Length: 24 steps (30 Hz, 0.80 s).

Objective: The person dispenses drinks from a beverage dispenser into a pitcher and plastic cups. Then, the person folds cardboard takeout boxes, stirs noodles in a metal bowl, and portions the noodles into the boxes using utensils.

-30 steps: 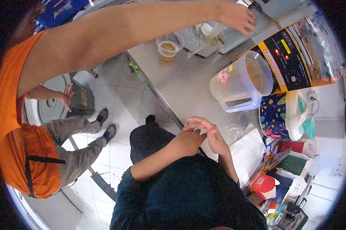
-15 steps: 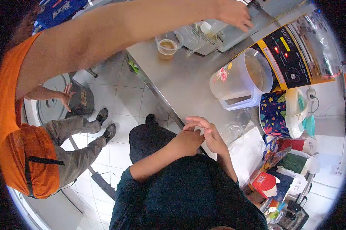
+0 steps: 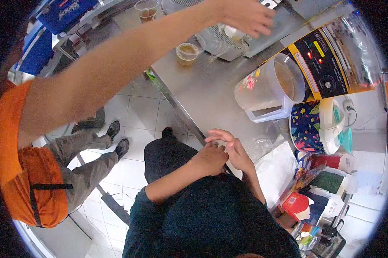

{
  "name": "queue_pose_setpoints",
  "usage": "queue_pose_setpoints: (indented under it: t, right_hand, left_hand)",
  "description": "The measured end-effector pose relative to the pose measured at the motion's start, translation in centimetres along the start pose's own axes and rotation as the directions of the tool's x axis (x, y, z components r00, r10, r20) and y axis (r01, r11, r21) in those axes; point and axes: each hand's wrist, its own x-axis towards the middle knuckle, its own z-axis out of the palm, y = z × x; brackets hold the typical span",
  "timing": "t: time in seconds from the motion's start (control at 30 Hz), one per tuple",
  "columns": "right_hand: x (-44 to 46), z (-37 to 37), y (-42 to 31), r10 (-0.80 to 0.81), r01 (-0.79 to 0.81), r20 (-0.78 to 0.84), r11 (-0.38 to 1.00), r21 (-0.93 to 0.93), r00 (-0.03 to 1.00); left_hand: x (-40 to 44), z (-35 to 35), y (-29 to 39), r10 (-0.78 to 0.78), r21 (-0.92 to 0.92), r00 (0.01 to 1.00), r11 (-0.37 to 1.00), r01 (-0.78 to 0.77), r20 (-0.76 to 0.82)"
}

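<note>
My left hand (image 3: pixel 210 160) is at the counter's front edge, back upward, its fingers loosely bent against my right hand. My right hand (image 3: pixel 236 152) has its fingers stretched out and slightly apart over the left one. The two hands touch, and neither holds anything that I can see. Beyond them on the steel counter (image 3: pixel 194 101) stands a large clear plastic jug (image 3: pixel 258 90) with a flower print and a brownish liquid inside. Clear plastic lids or cups (image 3: pixel 259 148) and a white sheet (image 3: pixel 276 170) lie to the right of my hands.
A person in an orange shirt (image 3: pixel 43 185) stands at left, their hand (image 3: pixel 247 17) reaching across the counter. Plastic cups of drink (image 3: pixel 187 53) stand below that arm. A black-and-yellow machine (image 3: pixel 329 71), patterned pot (image 3: pixel 305 127) and red carton (image 3: pixel 295 205) line the right.
The other person's reaching arm has shifted left and lower, and their second hand has gone out of sight. My own hands stay almost still.
</note>
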Motion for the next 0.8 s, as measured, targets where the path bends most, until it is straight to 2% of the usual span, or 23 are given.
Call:
queue_pose_setpoints:
  t: [0.03,0.13,0.23,0.33,0.5,0.6,0.73,0.8]
  right_hand:
    - [0.0,0.0,0.3,-0.002,0.002,-0.007,1.0,0.0,1.0]
    - [0.0,-0.1,0.0,0.007,-0.007,0.007,1.0,0.017,1.0]
    - [-0.1,-0.2,-0.7,-0.021,0.018,0.034,0.996,0.088,0.999]
    - [0.0,-0.4,-0.7,-0.099,0.093,0.045,0.988,0.12,0.994]
    - [0.1,-0.4,-0.3,-0.078,0.074,0.057,0.995,0.061,0.995]
    - [0.1,-0.2,0.4,-0.049,0.048,0.041,0.999,0.018,0.998]
    - [0.5,-0.4,1.4,-0.064,0.068,0.072,0.996,-0.057,0.995]
    - [0.5,-0.3,1.3,-0.059,0.062,0.073,0.997,-0.043,0.996]
  left_hand:
    - [0.0,0.2,-0.1,0.004,0.033,1.0,0.999,-0.004,-0.008]
    - [0.4,0.7,-0.5,-0.021,-0.08,1.0,0.997,0.022,0.014]
    - [0.3,0.1,-0.1,-0.017,-0.093,0.998,0.995,0.022,0.059]
    - [0.1,0.6,0.1,-0.018,-0.062,0.992,0.998,0.01,-0.127]
    - [-0.1,-0.9,0.5,-0.035,-0.026,0.999,0.999,0.036,0.029]
    - [0.1,0.2,0.0,-0.008,0.005,1.0,1.0,0.008,0.012]
    - [0.0,0.7,-0.4,0.013,-0.058,0.998,0.998,-0.017,-0.063]
    - [0.0,0.7,-0.6,0.003,-0.038,1.0,0.999,-0.004,-0.027]
